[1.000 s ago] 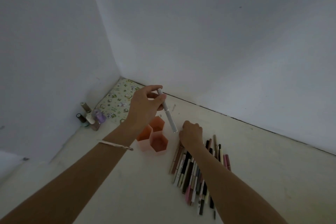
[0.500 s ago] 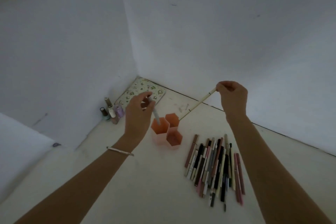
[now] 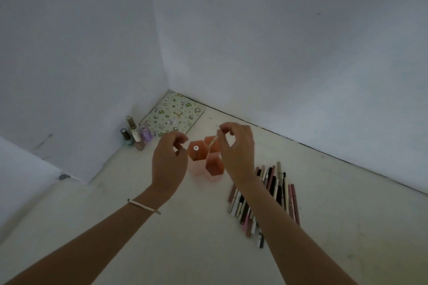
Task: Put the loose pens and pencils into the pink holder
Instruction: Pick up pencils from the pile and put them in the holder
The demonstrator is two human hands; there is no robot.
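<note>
Holder (image 3: 214, 169): white pen (image 3: 196, 148) upright in left cell. Right hand (image 3: 238, 150) pinches beige pencil (image 3: 213, 142) over rear cell; left hand (image 3: 170, 159) loosely curled, empty. Pencil's lower end hidden.

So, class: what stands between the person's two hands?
In the head view, the pink holder stands between the left hand and the right hand, a white pen already in it.

Right hand (image 3: 236, 146) pinches pencil (image 3: 213, 141) over pink holder (image 3: 206, 157) (left hand (image 3: 170, 159) empty, beside it)
</note>
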